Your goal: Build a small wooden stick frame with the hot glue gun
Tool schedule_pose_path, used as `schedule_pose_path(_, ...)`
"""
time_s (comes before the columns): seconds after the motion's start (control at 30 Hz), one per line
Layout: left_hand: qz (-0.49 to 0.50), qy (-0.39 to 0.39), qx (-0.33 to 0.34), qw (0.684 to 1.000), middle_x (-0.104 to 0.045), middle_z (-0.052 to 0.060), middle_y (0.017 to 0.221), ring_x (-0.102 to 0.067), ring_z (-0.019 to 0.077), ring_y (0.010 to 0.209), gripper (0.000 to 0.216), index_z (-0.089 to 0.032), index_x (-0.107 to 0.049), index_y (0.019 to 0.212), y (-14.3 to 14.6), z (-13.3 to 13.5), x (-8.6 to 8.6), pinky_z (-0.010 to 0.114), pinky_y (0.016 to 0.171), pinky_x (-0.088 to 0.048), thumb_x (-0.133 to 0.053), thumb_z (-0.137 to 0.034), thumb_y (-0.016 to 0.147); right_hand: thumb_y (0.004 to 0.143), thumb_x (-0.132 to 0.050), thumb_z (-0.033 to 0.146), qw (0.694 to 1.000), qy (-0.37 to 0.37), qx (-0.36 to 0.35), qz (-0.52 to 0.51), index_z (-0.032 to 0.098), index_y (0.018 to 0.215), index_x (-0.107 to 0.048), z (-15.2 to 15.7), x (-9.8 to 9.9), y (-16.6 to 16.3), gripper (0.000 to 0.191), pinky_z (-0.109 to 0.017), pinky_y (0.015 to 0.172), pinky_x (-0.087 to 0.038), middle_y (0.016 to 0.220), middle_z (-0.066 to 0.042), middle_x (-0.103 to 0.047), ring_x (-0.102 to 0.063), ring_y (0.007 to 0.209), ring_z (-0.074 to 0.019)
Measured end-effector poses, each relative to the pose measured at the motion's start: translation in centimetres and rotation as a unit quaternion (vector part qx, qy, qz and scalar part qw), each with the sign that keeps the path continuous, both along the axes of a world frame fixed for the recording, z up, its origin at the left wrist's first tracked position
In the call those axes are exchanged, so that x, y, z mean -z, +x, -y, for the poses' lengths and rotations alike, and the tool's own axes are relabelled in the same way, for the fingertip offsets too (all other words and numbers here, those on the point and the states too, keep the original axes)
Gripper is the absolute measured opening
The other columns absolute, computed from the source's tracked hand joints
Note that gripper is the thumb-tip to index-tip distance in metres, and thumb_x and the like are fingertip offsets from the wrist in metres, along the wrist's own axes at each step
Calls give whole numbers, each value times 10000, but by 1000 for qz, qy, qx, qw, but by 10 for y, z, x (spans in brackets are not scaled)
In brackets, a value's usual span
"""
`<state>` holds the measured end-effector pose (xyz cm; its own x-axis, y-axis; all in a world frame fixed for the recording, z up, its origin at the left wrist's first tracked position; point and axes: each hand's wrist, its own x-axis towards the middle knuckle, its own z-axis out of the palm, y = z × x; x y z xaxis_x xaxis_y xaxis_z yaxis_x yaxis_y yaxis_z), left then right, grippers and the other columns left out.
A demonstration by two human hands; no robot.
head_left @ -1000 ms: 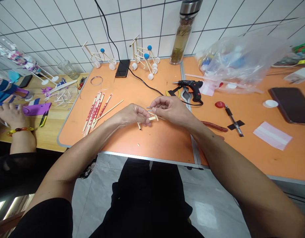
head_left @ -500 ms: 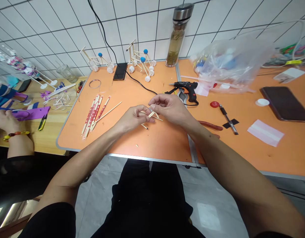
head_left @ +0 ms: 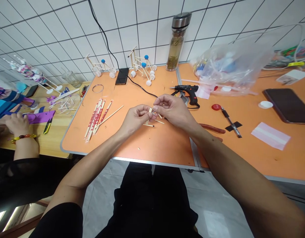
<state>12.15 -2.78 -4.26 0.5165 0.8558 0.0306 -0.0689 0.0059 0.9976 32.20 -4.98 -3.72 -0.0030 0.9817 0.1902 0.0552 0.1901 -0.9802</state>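
Above the orange table, my left hand pinches short pale wooden sticks between thumb and fingers. Close against it, my right hand has thumb and index finger drawn together at the sticks' other side; the fingertips partly hide what they grip. Just under the hands lie a dark-tipped stick and another short piece of stick. A black hot glue gun rests behind my right hand. Left of my hands are chopsticks in red-printed wrappers and one loose chopstick.
Stick models with blue balls and white wheels stand by the wall near a phone and a tea bottle. Pliers handles, a pen and a plastic bag lie right. A co-worker's hand is at left.
The sticks in my hands have turned, one now pointing more upright. My fingers have shifted slightly around them. The whole view has moved a little, with the table appearing lower.
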Motion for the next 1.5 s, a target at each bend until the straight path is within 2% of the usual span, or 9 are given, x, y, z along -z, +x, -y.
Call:
schedule_pose_path(0.17, 29, -22, -45, 998, -839, 58, 832, -841, 209, 829, 510, -169, -747, 971, 4, -1, 3, 306, 823, -648, -1012, -540, 743, 729, -1012, 497, 998, -47, -19, -30, 223, 828, -679, 4, -2, -6, 442, -325, 674, -592, 767, -28, -727, -733, 712, -193)
schedule_pose_path(0.33, 32, -36, -53, 997, -830, 50, 801, -810, 194, 725, 522, -168, -733, 937, 2, -4, 7, 307, 727, -653, -1016, -551, 726, 670, -1035, 610, 998, -56, -20, -33, 213, 827, -704, 5, 0, -10, 539, -305, 655, -594, 752, -28, -746, -729, 686, -178)
schedule_pose_path(0.6, 20, -20, -55, 998, -815, 47, 785, -773, 159, 690, 487, -157, -729, 903, -1, -5, 6, 274, 713, -630, -1010, -528, 759, 805, -936, 546, 1000, -29, -7, -10, 223, 861, -717, 6, 7, -14, 394, -341, 730, -608, 810, -37, -771, -747, 754, -201)
schedule_pose_path(0.8, 12, -14, -122, 992, -829, 44, 841, -756, 149, 690, 368, -179, -714, 943, -7, -7, 3, 292, 744, -629, -916, -477, 867, 916, -776, 334, 981, 69, 60, 168, 220, 909, -803, 9, 5, -7, 117, -357, 753, -522, 919, -60, -808, -715, 831, -222)
schedule_pose_path(0.93, 13, -15, -132, 991, -836, 48, 847, -751, 145, 681, 305, -181, -717, 940, -10, -7, 2, 282, 725, -612, -887, -431, 894, 935, -707, 238, 961, 124, 55, 243, 223, 901, -820, 10, 4, -5, 119, -368, 752, -473, 884, -58, -777, -672, 811, -223)
schedule_pose_path(1.03, 10, -17, -138, 990, -840, 48, 853, -759, 149, 680, 327, -185, -715, 947, -9, -6, 2, 278, 712, -609, -896, -452, 892, 964, -715, 286, 960, 116, 45, 249, 224, 947, -820, 11, 3, -8, 122, -369, 755, -479, 921, -67, -790, -676, 821, -229)
schedule_pose_path(1.13, 15, -21, -143, 989, -843, 50, 852, -771, 159, 676, 364, -185, -711, 954, -9, -5, 2, 291, 724, -629, -911, -478, 875, 991, -741, 368, 960, 108, 34, 255, 229, 909, -806, 11, 3, -11, 175, -369, 756, -472, 899, -63, -789, -660, 804, -224)
schedule_pose_path(1.3, 42, -31, -137, 989, -854, 58, 870, -772, 163, 671, 397, -175, -735, 977, -10, -6, 3, 310, 734, -656, -948, -471, 821, 961, -689, 244, 954, 119, 32, 273, 224, 898, -795, 9, 4, -5, 125, -368, 744, -452, 867, -53, -772, -654, 791, -222)
schedule_pose_path(1.5, 47, -44, -133, 989, -871, 79, 959, -766, 164, 676, 476, -174, -820, 1089, -10, -5, 7, 324, 725, -658, -971, -524, 804, 931, -702, 246, 960, 125, 93, 234, 223, 956, -798, 9, -4, 1, 101, -379, 748, -494, 904, -66, -776, -669, 801, -235)
